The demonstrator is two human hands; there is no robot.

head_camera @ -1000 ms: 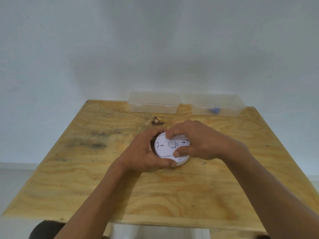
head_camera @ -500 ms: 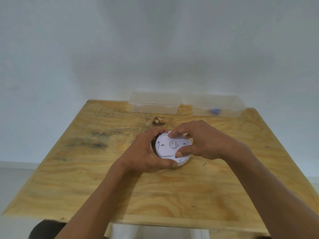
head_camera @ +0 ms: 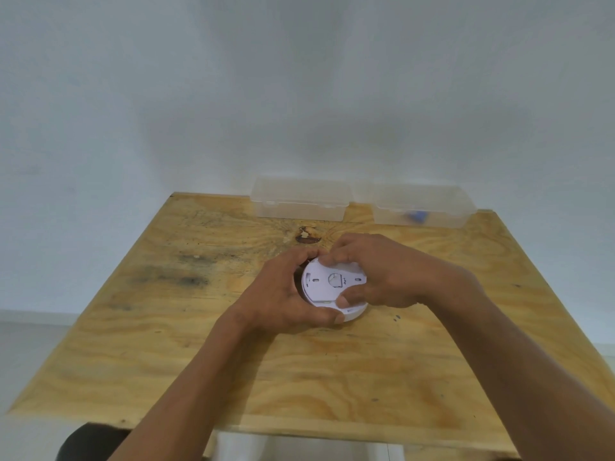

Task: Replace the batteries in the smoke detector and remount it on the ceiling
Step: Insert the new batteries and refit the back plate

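A round white smoke detector (head_camera: 324, 286) lies back side up near the middle of the plywood table (head_camera: 166, 344). Its flat back plate shows two slots and a round centre. My left hand (head_camera: 286, 294) curls round its left edge, with the thumb against the near rim. My right hand (head_camera: 376, 271) grips the back plate from the right, fingers over the far edge and thumb on the near edge. The plate sits slightly tilted over the white body under it. No batteries show.
Two clear plastic boxes stand at the table's far edge against the wall: a left box (head_camera: 301, 202) and a right box (head_camera: 421, 207) holding something small and blue (head_camera: 417, 216). A dark knot (head_camera: 307, 236) marks the wood behind the detector.
Both hands keep their grip on the detector. The right hand's fingers have shifted a little along the plate's far edge, and the plate looks slightly turned.
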